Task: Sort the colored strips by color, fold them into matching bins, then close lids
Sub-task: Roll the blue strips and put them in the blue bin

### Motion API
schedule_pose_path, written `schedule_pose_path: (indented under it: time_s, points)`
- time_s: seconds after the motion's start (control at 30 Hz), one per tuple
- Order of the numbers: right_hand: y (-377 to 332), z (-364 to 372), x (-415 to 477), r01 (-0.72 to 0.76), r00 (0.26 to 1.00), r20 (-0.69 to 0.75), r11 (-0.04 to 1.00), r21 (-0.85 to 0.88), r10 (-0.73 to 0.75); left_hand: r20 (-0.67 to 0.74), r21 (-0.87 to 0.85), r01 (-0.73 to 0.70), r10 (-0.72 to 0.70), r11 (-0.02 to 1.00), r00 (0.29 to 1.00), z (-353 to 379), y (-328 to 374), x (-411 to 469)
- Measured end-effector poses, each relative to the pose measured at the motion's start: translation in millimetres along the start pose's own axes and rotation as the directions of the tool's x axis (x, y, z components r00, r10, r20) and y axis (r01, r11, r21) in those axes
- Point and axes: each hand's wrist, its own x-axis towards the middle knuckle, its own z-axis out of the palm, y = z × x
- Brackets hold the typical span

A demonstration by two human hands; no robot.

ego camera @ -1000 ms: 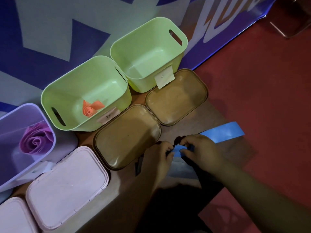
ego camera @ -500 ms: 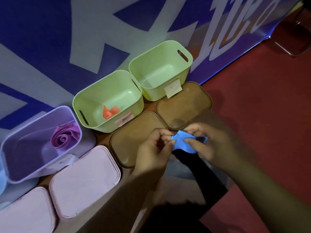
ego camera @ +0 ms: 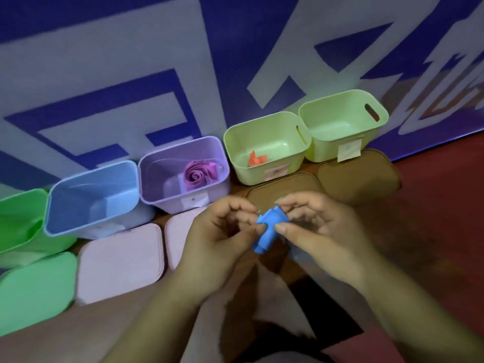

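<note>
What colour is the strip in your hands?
Blue. The left hand and right hand pinch the strip; best seen in the head view.

A staged indoor set-up, not a lived-in room, is suggested. A large printed banner (ego camera: 131,74) with blue and white lettering is hung as a backdrop, and a red floor (ego camera: 445,218) is seen at the right. Labelled plastic bins (ego camera: 157,184) and loose lids (ego camera: 120,260) are lined up on a brown tabletop (ego camera: 78,336). The exact venue cannot be told.
</note>
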Motion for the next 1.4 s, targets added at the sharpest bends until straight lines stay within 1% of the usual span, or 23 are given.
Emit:
schedule_pose_path:
  time_s: [0.17, 0.23, 0.33, 0.43, 0.53, 0.63, 0.73, 0.8, 0.87, 0.97, 1.03, 1.1, 1.13, 1.23, 1.3, 1.4]
  points:
    - [-2.4, 62.1, -14.2, 0.010, 0.997, 0.077, 0.995, -0.099, -0.002, -0.073, 0.004, 0.066, -0.066, 0.998, 0.995, -60.3, 2.6, -40.7]
    - [-2.3, 86.6, -20.5, 0.035, 0.993, 0.114, 0.988, -0.150, -0.018, -0.081, -0.039, 0.109, -0.112, 0.993, 0.990, -82.0, 2.2, -58.4]
    - [-2.9, 122.9, -28.7, 0.039, 0.991, 0.136, 0.987, -0.155, -0.018, -0.086, -0.080, 0.174, -0.181, 0.982, 0.980, -112.5, 0.4, -83.6]
    - [-1.9, 154.9, -36.3, 0.033, 0.990, 0.137, 0.984, -0.176, -0.009, -0.090, -0.186, 0.257, -0.277, 0.948, 0.957, -141.7, -3.6, -105.2]
    - [-3.1, 182.9, -45.0, -0.007, 0.988, 0.151, 0.984, -0.176, 0.033, -0.082, -0.335, 0.335, -0.381, 0.881, 0.921, -164.7, -3.8, -124.0]
    - [-3.9, 207.4, -49.9, -0.030, 0.987, 0.150, 0.982, -0.187, 0.058, -0.066, -0.388, 0.358, -0.413, 0.849, 0.908, -187.0, -6.3, -139.6]
    - [-3.6, 224.3, -51.9, -0.044, 0.986, 0.148, 0.984, -0.174, 0.070, -0.092, -0.380, 0.351, -0.412, 0.856, 0.906, -204.9, -8.8, -151.1]
    - [-3.8, 231.0, -52.6, -0.048, 0.987, 0.144, 0.987, -0.153, 0.070, -0.159, -0.345, 0.341, -0.413, 0.874, 0.897, -216.8, -13.3, -157.5]
    - [-3.0, 234.9, -52.0, -0.039, 0.988, 0.138, 0.984, -0.176, 0.064, -0.220, -0.328, 0.333, -0.414, 0.884, 0.883, -228.8, -17.9, -161.6]
    - [3.3, 239.4, -50.1, -0.021, 0.987, 0.150, 0.966, -0.260, 0.062, -0.304, -0.315, 0.311, -0.406, 0.897, 0.862, -242.5, -23.9, -164.9]
    - [8.3, 242.5, -50.2, 0.045, 0.990, 0.143, 0.938, -0.343, 0.004, -0.344, -0.267, 0.301, -0.382, 0.916, 0.858, -246.2, -25.4, -166.2]
    - [8.8, 244.8, -50.2, 0.130, 0.986, 0.154, 0.885, -0.448, -0.067, -0.373, -0.222, 0.295, -0.360, 0.929, 0.855, -247.8, -26.3, -166.6]
    - [7.8, 245.4, -50.2, 0.162, 0.981, 0.170, 0.870, -0.465, -0.092, -0.385, -0.201, 0.292, -0.349, 0.935, 0.854, -248.5, -26.1, -166.3]
    - [3.3, 245.7, -49.9, 0.195, 0.973, 0.203, 0.874, -0.445, -0.114, -0.417, -0.119, 0.273, -0.298, 0.955, 0.859, -251.1, -24.5, -163.4]
    - [-0.1, 246.2, -49.1, 0.144, 0.979, 0.193, 0.903, -0.406, -0.070, -0.428, -0.078, 0.257, -0.265, 0.963, 0.864, -252.6, -22.2, -160.1]
    - [-3.9, 247.5, -46.4, 0.032, 0.980, 0.198, 0.959, -0.280, 0.026, -0.417, -0.063, 0.238, -0.242, 0.969, 0.876, -253.6, -17.1, -155.0]
